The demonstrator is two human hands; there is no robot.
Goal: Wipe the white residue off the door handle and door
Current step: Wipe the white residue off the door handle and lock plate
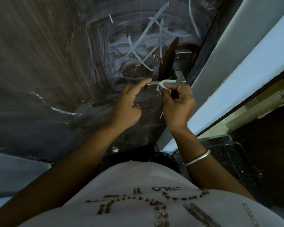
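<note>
— So where is the door handle (166,82), and what hems it in?
— Near the dark door's (39,63) hinge-free edge; just past it runs the pale frame (236,63). Leftward lies broad smeared panel, white residue (138,46) streaked above.
— Its axis?
— Lever runs level, free end pointing away from the frame.
— Hands?
— Right hand (177,104) clenches a white tissue (164,85) against the lever; left hand (128,104), loosely curled, fingertip touching the free end.
</note>
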